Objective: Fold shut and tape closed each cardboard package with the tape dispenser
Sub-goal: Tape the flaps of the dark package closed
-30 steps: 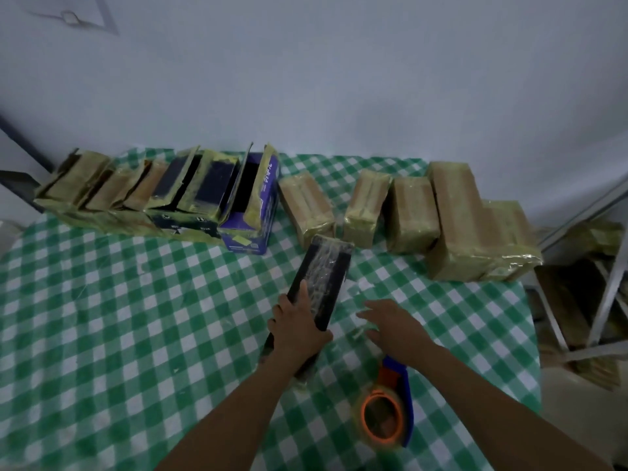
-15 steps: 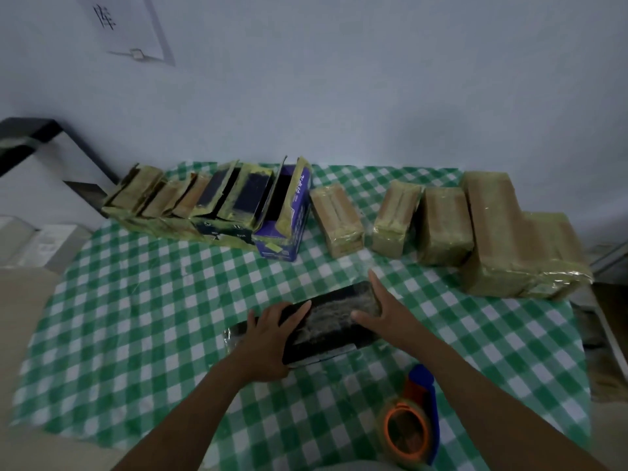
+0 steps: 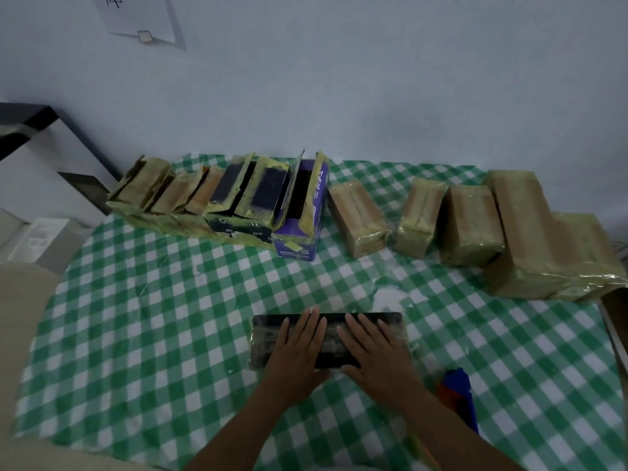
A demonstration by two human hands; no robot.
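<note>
Head view shows the black package [image 3: 268, 338] lying flat and sideways on the checked table cloth [image 3: 170, 317], right in front of you. A second ago it pointed away from you. Your left hand [image 3: 299, 348] gripped it, and your right hand [image 3: 373, 351] was down by the tape dispenser [image 3: 457, 392]. Then you turned it, and now both hands are on top of it.

Both hands are open. Your fingers are straight and spread out, and they press down on the top of the package. They do not grip anything. The tape dispenser lies on the cloth, just to the right of your right arm, and no hand touches it.

The package looks shiny, as if clear tape is already on it. So I think you are rubbing the tape down flat, and this package is nearly done.

There is more to do. At the back left, a row of open boxes [image 3: 238, 195] and a purple box [image 3: 299, 212] have their flaps up. At the back right, the taped packages [image 3: 469, 226] sit in a line. I think this one can go there next.
</note>
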